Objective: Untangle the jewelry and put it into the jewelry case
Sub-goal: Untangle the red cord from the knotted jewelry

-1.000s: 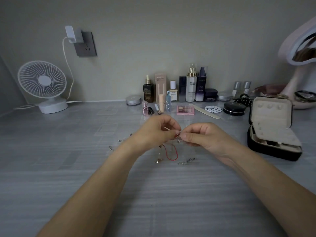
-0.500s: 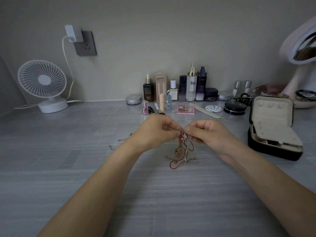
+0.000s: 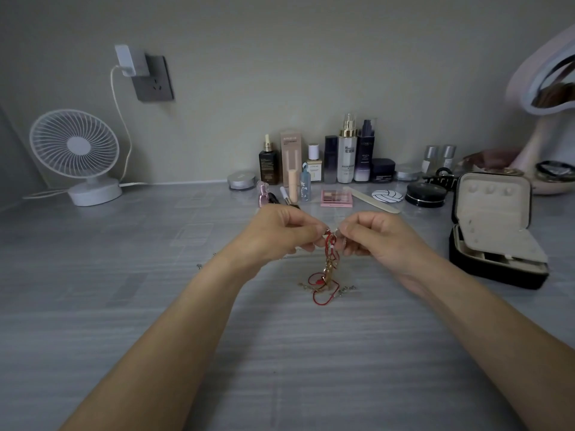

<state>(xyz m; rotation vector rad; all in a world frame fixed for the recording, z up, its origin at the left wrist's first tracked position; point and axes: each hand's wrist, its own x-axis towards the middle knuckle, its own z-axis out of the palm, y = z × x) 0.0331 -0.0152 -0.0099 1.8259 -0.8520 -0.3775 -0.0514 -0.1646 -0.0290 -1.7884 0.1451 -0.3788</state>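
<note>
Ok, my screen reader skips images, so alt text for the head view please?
A left hand and right hand pinch the top of a jewelry tangle, red cord and gold chain, its end on the table. An open jewelry case sits to the right.

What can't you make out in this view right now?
Head view only.
Piece count and knots in the jewelry tangle: too small, blurred.
Grip points: covered by fingertips of the left hand and right hand.
Lower tray of the jewelry case: partly under its beige flap.
The mirror: cut by the right edge.
</note>
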